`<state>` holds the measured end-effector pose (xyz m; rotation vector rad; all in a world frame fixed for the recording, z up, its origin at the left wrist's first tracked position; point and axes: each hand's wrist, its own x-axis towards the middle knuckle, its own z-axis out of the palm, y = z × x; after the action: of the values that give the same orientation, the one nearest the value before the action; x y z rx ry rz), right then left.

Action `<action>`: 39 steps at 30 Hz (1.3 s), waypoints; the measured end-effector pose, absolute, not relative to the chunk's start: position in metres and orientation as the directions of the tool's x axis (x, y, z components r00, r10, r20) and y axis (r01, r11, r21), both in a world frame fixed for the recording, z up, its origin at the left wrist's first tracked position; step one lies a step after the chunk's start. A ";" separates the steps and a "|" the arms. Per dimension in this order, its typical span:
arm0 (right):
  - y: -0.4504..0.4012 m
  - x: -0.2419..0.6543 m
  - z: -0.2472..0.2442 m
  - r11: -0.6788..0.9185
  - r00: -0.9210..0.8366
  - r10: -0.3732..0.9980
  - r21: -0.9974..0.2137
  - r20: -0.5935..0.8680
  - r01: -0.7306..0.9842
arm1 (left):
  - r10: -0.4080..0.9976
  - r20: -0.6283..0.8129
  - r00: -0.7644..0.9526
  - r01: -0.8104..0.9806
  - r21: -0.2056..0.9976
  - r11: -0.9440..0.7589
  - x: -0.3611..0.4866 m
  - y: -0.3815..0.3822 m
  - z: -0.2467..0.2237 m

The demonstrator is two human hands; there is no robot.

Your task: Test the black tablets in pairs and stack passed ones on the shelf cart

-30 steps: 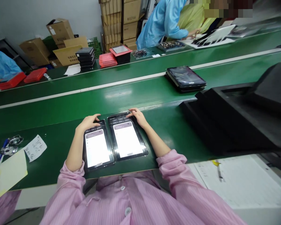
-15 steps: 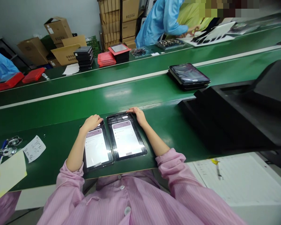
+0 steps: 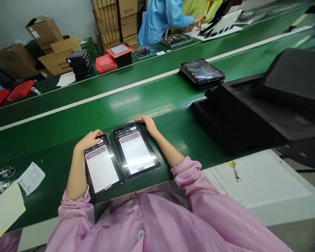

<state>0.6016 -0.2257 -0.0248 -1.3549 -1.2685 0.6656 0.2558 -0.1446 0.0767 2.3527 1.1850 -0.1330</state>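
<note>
Two tablets with lit white screens lie side by side near the front edge of the green worktop. At the top of the left tablet [image 3: 103, 170] is my left hand [image 3: 88, 141], fingers bent over its upper edge and thumb on the front, gripping it. The right tablet [image 3: 137, 151] lies close beside it, and its upper end tilts slightly left. My right hand [image 3: 148, 124] rests at that tablet's top right corner, fingers stretched along the upper edge. Both screens show a purple banner above a white panel.
Farther back on the green bench sits a stack of tablets [image 3: 202, 71]. A large black tray [image 3: 233, 119] stands at right, beside a white sheet with a pen [image 3: 236, 172]. Handwritten paper [image 3: 32, 178] lies at left. Across the bench, a co-worker in a blue sleeve [image 3: 157, 21] handles parts.
My left hand has slid toward the left tablet's upper left, uncovering more of its top. The gap between the tablets' upper ends looks wider. The whole view has shifted; my right hand stays at its corner.
</note>
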 end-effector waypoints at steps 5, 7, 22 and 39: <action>-0.224 0.600 -0.028 0.164 0.278 0.926 -0.937 0.254 0.308 | 0.713 -0.311 0.628 0.770 0.381 -0.512 0.253 -0.143 0.075; -0.223 0.599 -0.030 0.131 0.314 0.919 -0.935 0.239 0.329 | 0.720 -0.333 0.609 0.780 0.415 -0.468 0.253 -0.143 0.076; -0.236 0.587 -0.015 -0.022 0.437 0.889 -0.940 0.138 0.341 | 0.623 -0.322 0.713 0.686 0.501 -0.527 0.297 -0.187 0.072; -0.227 0.574 -0.001 -0.035 0.269 0.961 -0.993 -0.065 -0.113 | 0.602 -0.384 0.700 0.693 0.569 -0.443 0.305 -0.193 0.073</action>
<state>0.5741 -0.2272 -0.0005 -1.2848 -0.9035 1.0883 0.3046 -0.1927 0.0734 2.1797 0.9838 -0.1606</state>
